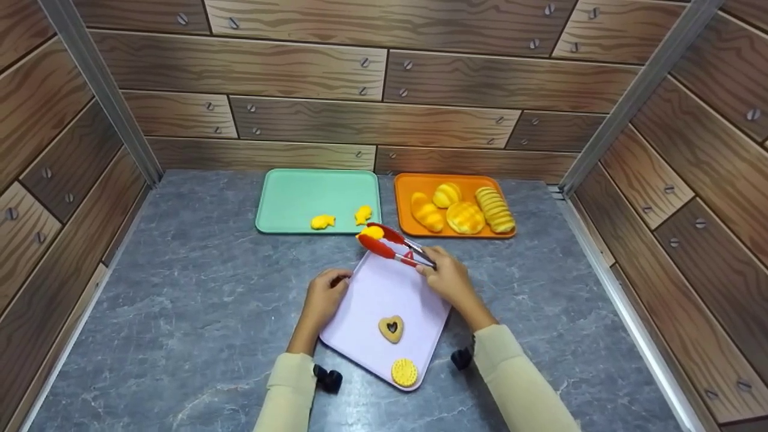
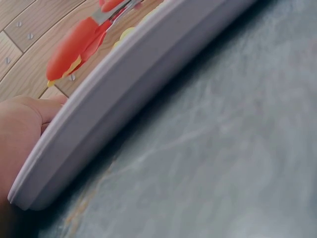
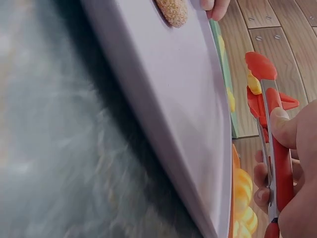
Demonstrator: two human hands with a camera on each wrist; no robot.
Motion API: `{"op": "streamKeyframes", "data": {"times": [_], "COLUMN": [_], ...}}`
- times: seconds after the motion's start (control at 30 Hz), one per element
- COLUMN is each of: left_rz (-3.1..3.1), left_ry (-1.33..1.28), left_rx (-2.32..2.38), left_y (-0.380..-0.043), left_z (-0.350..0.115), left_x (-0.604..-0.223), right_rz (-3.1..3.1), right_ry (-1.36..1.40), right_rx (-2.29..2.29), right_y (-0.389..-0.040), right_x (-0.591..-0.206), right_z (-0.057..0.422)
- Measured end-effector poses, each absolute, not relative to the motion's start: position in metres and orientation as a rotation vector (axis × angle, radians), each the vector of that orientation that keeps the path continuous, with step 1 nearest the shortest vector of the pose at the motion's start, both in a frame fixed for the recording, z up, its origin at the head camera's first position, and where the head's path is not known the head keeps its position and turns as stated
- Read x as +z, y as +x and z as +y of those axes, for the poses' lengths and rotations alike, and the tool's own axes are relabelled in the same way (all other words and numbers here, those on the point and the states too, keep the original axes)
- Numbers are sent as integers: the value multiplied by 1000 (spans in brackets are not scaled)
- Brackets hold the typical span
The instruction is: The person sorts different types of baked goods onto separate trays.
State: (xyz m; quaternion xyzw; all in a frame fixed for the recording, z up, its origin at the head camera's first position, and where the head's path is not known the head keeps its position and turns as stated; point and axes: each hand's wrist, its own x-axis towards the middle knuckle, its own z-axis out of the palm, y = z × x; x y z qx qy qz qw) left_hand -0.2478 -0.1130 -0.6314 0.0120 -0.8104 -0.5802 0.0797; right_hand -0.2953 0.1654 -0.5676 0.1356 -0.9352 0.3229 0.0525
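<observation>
Carrying a small yellow cookie in the red tongs, you are working through the transfer step: the piece is pinched between the tong tips just past the far edge of the lilac tray, near the front rim of the green tray. Your right hand is squeezing the tong handles, its fingers curled round them, while your left hand is gripping the lilac tray's left edge, steadying it on the grey surface. Two similar yellow cookies are already lying on the green tray, and a heart-shaped biscuit and a round yellow biscuit are waiting on the lilac one. To my eye, the next move is calling for a short forward reach over the green tray, then easing the squeeze. The orange tray of bread rolls is sitting just beside it.
</observation>
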Motion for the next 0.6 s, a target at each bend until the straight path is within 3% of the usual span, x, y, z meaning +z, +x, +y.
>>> {"op": "streamKeyframes", "data": {"times": [0.6], "left_rz": [-2422], "left_ry": [18], "left_rx": [-1727], "left_y": [-248], "left_z": [-114], "left_x": [-632], "right_rz": [-2802], "right_ry": [339], "right_rx": [1018], "right_y": [-345], "right_x": [-576], "right_z": [113]}}
